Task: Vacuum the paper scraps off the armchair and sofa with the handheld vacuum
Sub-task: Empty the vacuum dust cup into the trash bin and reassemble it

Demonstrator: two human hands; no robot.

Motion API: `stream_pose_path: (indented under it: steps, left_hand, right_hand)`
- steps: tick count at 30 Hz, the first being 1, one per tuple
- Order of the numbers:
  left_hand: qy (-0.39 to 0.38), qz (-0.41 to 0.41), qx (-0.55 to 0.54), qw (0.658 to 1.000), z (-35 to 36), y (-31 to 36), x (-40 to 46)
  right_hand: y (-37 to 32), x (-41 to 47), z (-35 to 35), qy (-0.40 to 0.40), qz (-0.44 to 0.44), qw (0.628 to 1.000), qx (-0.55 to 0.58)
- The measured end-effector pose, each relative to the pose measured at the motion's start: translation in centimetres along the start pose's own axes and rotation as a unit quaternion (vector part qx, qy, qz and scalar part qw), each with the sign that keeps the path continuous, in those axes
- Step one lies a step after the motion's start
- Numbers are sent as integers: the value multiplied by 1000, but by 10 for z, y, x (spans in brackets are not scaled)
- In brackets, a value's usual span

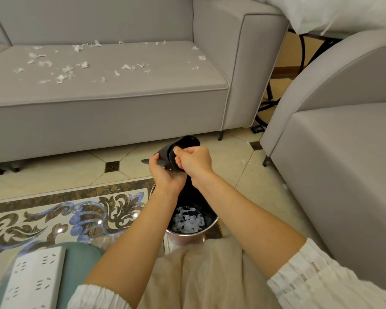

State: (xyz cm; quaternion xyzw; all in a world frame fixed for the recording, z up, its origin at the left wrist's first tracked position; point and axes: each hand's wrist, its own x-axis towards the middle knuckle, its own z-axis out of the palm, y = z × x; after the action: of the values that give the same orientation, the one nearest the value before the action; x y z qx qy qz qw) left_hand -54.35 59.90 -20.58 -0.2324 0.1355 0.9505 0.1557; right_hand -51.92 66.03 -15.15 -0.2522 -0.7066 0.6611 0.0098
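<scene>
Above the bin point(211, 224), left hand point(163, 172) and right hand point(193, 160) both grip the black vacuum point(185, 142); keep it over the bin (scraps point(60, 70) remain on the sofa point(112, 92)).

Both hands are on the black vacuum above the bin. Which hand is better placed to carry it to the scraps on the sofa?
Probably the left hand: it holds the vacuum from below on the side toward the paper scraps on the sofa. The right hand only pinches a part.

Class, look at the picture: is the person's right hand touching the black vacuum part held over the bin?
Touching. The head view shows the right hand with fingers curled onto the black vacuum part.
</scene>
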Motion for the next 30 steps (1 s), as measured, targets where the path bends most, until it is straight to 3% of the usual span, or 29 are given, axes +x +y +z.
stream_pose_path:
  steps: [9,18,22,24,26,28,30]
  left_hand:
    - [-12,38,51,998,15,-2,-8]
    - [-27,-27,65,997,12,0,-9]
    - [-35,-51,106,992,11,11,-7]
    - [-29,-67,134,988,14,20,-4]
    - [-17,-81,151,985,19,24,-2]
    - [-14,-86,163,983,24,25,-1]
    - [-9,-90,161,983,26,23,1]
  right_hand:
    - [-12,1,15,56,103,979,169]
    - [-10,8,17,20,105,980,167]
    - [-18,7,4,-82,141,958,237]
    - [-19,7,-8,-124,136,963,197]
    - [-16,6,-20,-110,85,985,103]
    - [-6,5,-30,-36,-60,995,-64]
    - [6,5,-37,41,-259,934,-242]
